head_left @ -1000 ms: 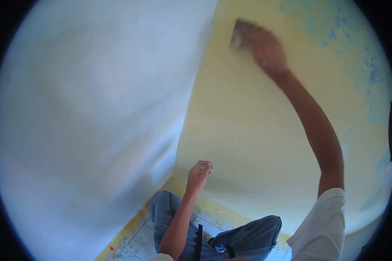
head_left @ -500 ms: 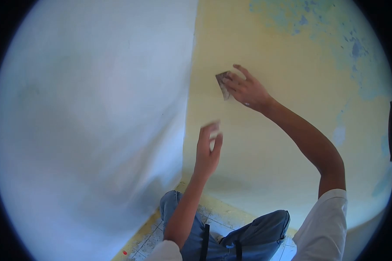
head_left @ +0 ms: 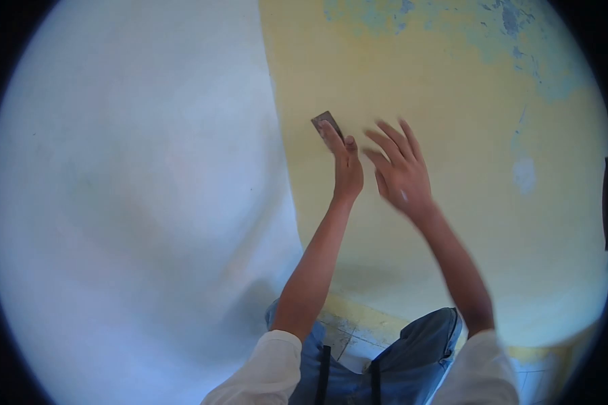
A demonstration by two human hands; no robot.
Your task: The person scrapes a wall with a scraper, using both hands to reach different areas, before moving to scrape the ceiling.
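Sandpaper (head_left: pixel 325 121) under left hand (head_left: pixel 348 172) fingers, against yellow wall (head_left: pixel 452 223).

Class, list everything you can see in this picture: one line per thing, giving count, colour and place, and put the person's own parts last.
sanding pad: one, dark grey, pressed on the yellow wall under the left hand's fingertips.
yellow wall: one, pale yellow with blue-green patches near the top, right half of view.
white wall: one, white, left half of view, meeting the yellow wall at a corner.
floor tiles: several, pale with yellow splashes, at the bottom between the arms.
jeans: one pair, blue, bottom centre.
sleeves: two, white, bottom edge.
left hand: one, fingers on the pad.
right hand: one, fingers spread, empty, beside the left.
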